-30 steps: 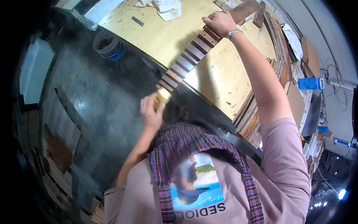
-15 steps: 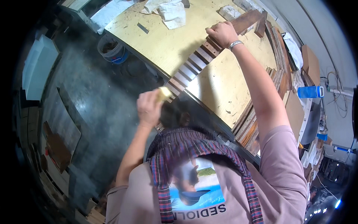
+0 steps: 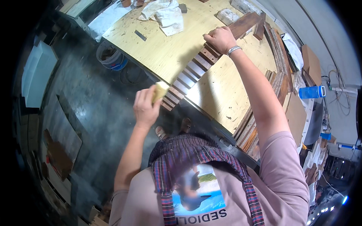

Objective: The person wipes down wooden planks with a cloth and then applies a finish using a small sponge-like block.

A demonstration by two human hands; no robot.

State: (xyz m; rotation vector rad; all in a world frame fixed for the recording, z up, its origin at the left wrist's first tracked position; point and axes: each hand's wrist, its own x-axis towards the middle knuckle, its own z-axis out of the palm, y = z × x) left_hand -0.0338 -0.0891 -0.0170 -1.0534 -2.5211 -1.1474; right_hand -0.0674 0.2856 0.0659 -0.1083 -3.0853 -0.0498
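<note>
My left hand (image 3: 146,106) is closed around a pale yellow pad (image 3: 161,90). The pad rests on or just beside the left edge of a long slotted wooden strip (image 3: 190,76), close to its near end. That strip has dark and light crosswise bars and juts past the table's front edge. My right hand (image 3: 222,39) grips the strip's far part from above, thumb side toward the left. Just beyond that hand a plain brown board (image 3: 245,25) continues in the same line; whether it is one piece with the strip I cannot tell.
The pale worktable (image 3: 151,56) carries a white cloth (image 3: 167,17), a small dark flat piece (image 3: 140,35) and stacked curved wooden strips (image 3: 277,88) on the right. A bucket (image 3: 111,56) stands on the floor by the table's left side. A blue bottle (image 3: 311,92) sits far right.
The yellow pad has shifted from the strip's near end to its left edge, a bit farther up. My right hand keeps its grip on the strip. The whole view has tilted slightly.
</note>
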